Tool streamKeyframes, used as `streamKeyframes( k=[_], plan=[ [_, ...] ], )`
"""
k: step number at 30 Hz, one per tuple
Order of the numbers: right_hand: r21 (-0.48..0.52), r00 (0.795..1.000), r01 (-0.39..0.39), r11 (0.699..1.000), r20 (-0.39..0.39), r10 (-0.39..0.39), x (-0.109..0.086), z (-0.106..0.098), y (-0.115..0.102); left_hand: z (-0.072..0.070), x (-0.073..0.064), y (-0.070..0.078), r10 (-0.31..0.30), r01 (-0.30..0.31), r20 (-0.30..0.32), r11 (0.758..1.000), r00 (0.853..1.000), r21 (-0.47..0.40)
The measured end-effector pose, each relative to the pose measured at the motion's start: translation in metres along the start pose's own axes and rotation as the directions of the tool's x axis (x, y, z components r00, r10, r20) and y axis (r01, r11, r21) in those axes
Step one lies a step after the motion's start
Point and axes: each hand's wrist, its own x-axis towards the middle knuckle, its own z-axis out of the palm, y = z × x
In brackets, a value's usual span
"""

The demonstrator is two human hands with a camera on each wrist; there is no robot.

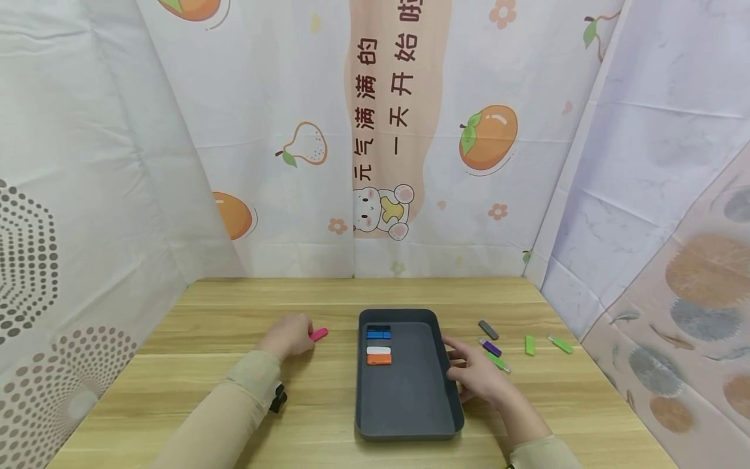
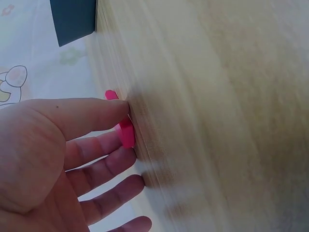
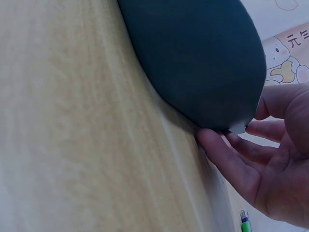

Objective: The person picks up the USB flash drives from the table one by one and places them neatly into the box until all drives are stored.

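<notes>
My left hand (image 1: 295,335) is at the left of the tray, pinching a pink USB flash drive (image 2: 127,133) between thumb and fingers, low at the tabletop. In the left wrist view the other fingertips reach the wood. My right hand (image 1: 477,371) holds the right edge of the dark grey tray (image 1: 410,391), its thumb by the rim and fingers along the outer wall. Inside the tray several USB drives lie in a column at the upper left, among them a blue one (image 1: 378,335), a white one (image 1: 378,350) and an orange one (image 1: 379,359).
Right of the tray lie a grey drive (image 1: 488,329), a purple one (image 1: 490,347) and several green ones, including one (image 1: 530,345) farther right. The wooden table (image 1: 316,417) meets a printed curtain (image 1: 281,208) at the back and sides.
</notes>
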Motion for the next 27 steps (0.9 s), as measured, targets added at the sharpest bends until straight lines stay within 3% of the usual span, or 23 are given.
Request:
streamKeyframes(
  k=[13,27],
  plan=[
    [-0.006,1.000,0.004,1.000,-0.002,-0.004,0.0001,0.0007,-0.0011,-0.0063,-0.0046,0.0048,0.008,-0.008,0.003,1.000,1.000,0.026],
    [-0.002,1.000,0.010,1.000,0.017,-0.010,-0.0004,-0.0002,-0.0004,-0.0021,-0.0025,0.0006,0.023,-0.021,-0.028,0.999,0.999,0.043]
  ],
)
